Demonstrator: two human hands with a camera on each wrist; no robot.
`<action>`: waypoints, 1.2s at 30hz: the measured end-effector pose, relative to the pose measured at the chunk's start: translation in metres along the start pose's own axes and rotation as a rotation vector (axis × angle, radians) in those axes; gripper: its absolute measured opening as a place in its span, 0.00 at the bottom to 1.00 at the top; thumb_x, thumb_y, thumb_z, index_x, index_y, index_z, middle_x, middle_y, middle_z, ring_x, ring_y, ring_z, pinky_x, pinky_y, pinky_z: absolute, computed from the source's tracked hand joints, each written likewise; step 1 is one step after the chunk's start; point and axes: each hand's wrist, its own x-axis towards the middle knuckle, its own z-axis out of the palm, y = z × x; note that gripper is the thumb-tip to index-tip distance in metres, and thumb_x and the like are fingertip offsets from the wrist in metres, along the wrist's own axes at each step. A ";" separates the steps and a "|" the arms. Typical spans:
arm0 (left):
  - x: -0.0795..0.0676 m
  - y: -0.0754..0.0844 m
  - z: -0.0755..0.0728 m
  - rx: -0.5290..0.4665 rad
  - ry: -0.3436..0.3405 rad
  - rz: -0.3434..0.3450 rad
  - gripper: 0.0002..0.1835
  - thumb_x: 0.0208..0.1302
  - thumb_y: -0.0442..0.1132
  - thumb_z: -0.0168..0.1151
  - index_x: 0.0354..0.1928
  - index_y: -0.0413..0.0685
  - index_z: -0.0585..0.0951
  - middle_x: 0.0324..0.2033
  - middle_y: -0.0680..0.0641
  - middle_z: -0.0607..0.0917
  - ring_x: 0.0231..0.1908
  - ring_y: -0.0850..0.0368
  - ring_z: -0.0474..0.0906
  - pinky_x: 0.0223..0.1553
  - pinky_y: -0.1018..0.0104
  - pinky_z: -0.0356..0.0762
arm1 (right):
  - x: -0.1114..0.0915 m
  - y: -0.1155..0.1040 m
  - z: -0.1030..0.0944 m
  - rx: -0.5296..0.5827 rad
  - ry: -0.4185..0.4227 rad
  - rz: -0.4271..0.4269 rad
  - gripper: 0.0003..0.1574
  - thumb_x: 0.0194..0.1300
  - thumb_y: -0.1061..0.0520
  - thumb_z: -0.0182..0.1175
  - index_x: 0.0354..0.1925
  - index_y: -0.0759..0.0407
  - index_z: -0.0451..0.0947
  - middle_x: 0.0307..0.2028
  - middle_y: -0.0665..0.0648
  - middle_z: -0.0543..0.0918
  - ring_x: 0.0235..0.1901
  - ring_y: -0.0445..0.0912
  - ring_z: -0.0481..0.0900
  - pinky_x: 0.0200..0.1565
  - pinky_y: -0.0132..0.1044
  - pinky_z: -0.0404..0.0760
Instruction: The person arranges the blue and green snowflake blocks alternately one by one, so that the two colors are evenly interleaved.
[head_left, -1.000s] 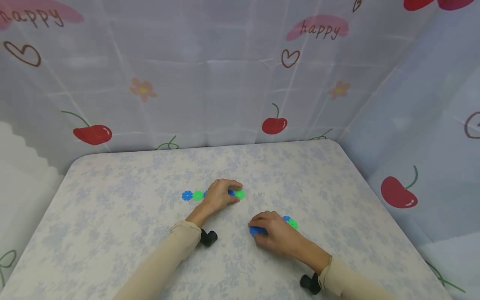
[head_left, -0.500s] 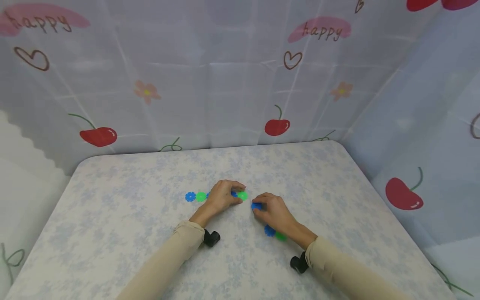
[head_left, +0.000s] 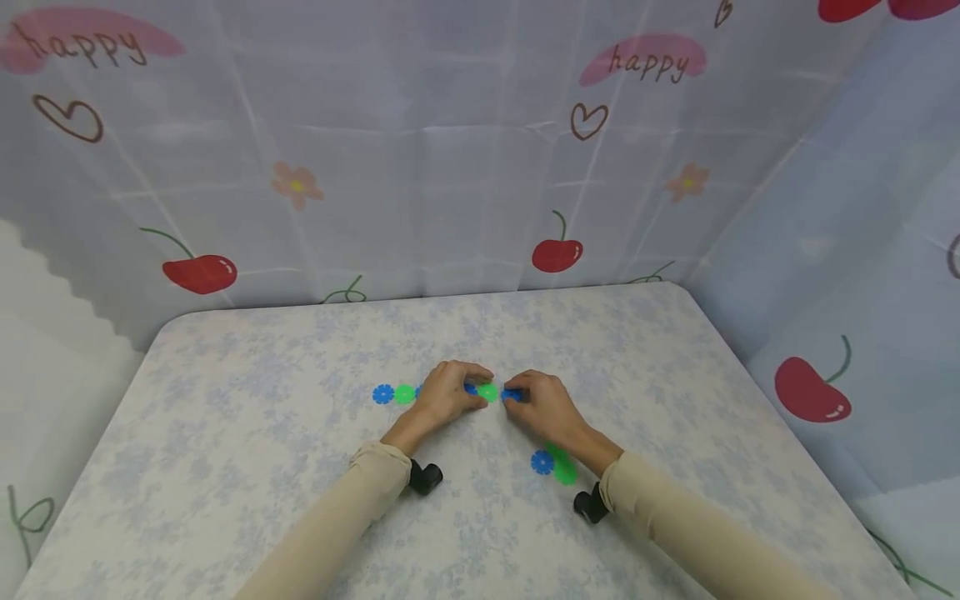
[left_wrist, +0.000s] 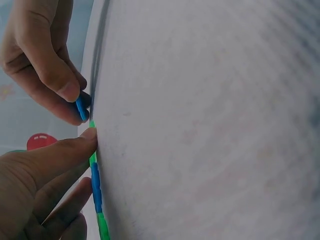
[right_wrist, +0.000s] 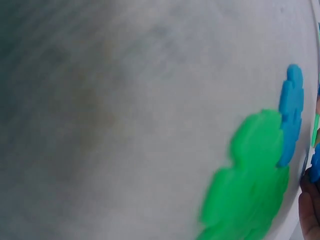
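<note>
1. Across the middle of the counter (head_left: 262, 467), toward its far edge, I see a row of blue and green snowflake discs (head_left: 404, 394) running roughly parallel to that edge.
2. My left hand (head_left: 446, 393) arches over the row and hides part of it; its grip is clamped near the right end, with the thumb against the green end disc (head_left: 487, 392).
3. My right hand (head_left: 545, 408) has its grip together on a single blue disc (head_left: 512, 395), pinched between thumb and fingers. On my left wrist feed it sits just beside the green end disc, a slight gap between them.
4. Nearer the counter's near edge, below the right hand, I have a loose blue disc (head_left: 542, 462) beside some green discs (head_left: 566, 472); the arm covers some of the green, so I cannot count them.
5. Behind the far edge hangs a cherry-printed curtain (head_left: 420, 208).
</note>
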 end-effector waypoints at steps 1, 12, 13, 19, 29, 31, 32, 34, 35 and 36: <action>0.000 0.000 0.000 -0.001 -0.002 0.001 0.22 0.52 0.33 0.76 0.52 0.46 0.85 0.47 0.49 0.87 0.50 0.52 0.82 0.52 0.54 0.78 | 0.001 -0.001 0.000 -0.007 0.001 -0.001 0.15 0.62 0.59 0.68 0.46 0.64 0.86 0.46 0.57 0.85 0.45 0.49 0.83 0.47 0.44 0.82; 0.002 0.000 0.000 0.008 -0.014 -0.003 0.23 0.53 0.33 0.75 0.53 0.46 0.85 0.48 0.49 0.87 0.52 0.51 0.81 0.53 0.54 0.78 | 0.009 -0.005 0.003 -0.106 -0.009 0.006 0.13 0.61 0.59 0.67 0.45 0.63 0.86 0.45 0.57 0.85 0.44 0.49 0.83 0.46 0.43 0.82; 0.001 0.000 0.000 0.009 -0.013 0.000 0.23 0.53 0.33 0.75 0.53 0.46 0.85 0.48 0.49 0.87 0.51 0.51 0.81 0.53 0.54 0.78 | 0.009 -0.005 0.003 -0.116 -0.013 0.004 0.13 0.61 0.59 0.67 0.45 0.62 0.86 0.45 0.57 0.85 0.45 0.50 0.83 0.47 0.44 0.82; 0.000 -0.001 0.000 0.002 -0.007 0.010 0.22 0.54 0.33 0.75 0.53 0.45 0.85 0.47 0.48 0.87 0.51 0.50 0.81 0.53 0.53 0.78 | 0.008 -0.005 0.004 -0.153 -0.022 -0.006 0.15 0.62 0.58 0.67 0.47 0.62 0.86 0.47 0.57 0.84 0.49 0.51 0.81 0.51 0.46 0.80; -0.001 0.001 -0.001 0.019 -0.003 0.024 0.21 0.53 0.33 0.75 0.52 0.44 0.85 0.47 0.47 0.87 0.50 0.50 0.82 0.52 0.53 0.79 | 0.004 -0.004 0.004 -0.156 -0.017 -0.022 0.17 0.63 0.57 0.68 0.51 0.58 0.85 0.52 0.56 0.83 0.54 0.52 0.79 0.53 0.48 0.79; -0.001 0.002 -0.001 0.018 -0.002 0.025 0.21 0.53 0.33 0.75 0.52 0.44 0.85 0.47 0.47 0.87 0.50 0.49 0.82 0.52 0.53 0.78 | 0.004 -0.004 0.004 -0.158 -0.018 -0.018 0.18 0.63 0.57 0.68 0.51 0.57 0.84 0.52 0.55 0.83 0.54 0.51 0.79 0.53 0.48 0.79; -0.002 0.002 -0.001 0.015 -0.002 0.027 0.21 0.53 0.33 0.75 0.52 0.44 0.85 0.47 0.46 0.87 0.50 0.49 0.82 0.52 0.52 0.78 | 0.004 -0.004 0.004 -0.162 -0.019 -0.017 0.18 0.63 0.57 0.68 0.51 0.57 0.84 0.52 0.55 0.83 0.54 0.51 0.79 0.53 0.48 0.79; -0.002 0.002 -0.001 0.008 -0.003 0.025 0.21 0.53 0.32 0.75 0.52 0.43 0.85 0.47 0.46 0.87 0.50 0.49 0.82 0.52 0.52 0.78 | 0.004 -0.004 0.004 -0.166 -0.020 -0.013 0.18 0.63 0.57 0.68 0.51 0.57 0.84 0.52 0.55 0.84 0.53 0.51 0.79 0.52 0.47 0.79; -0.002 0.002 -0.001 0.008 -0.003 0.028 0.21 0.53 0.33 0.75 0.52 0.43 0.85 0.47 0.46 0.87 0.50 0.49 0.82 0.52 0.52 0.78 | 0.004 -0.004 0.004 -0.167 -0.020 -0.011 0.18 0.63 0.57 0.68 0.51 0.57 0.84 0.51 0.55 0.84 0.53 0.51 0.79 0.52 0.48 0.79; -0.002 0.002 -0.001 0.008 -0.003 0.031 0.21 0.54 0.33 0.75 0.52 0.43 0.85 0.47 0.46 0.87 0.50 0.48 0.82 0.52 0.52 0.79 | 0.004 -0.004 0.004 -0.168 -0.023 -0.008 0.18 0.63 0.57 0.68 0.51 0.57 0.84 0.52 0.55 0.83 0.53 0.51 0.79 0.52 0.47 0.79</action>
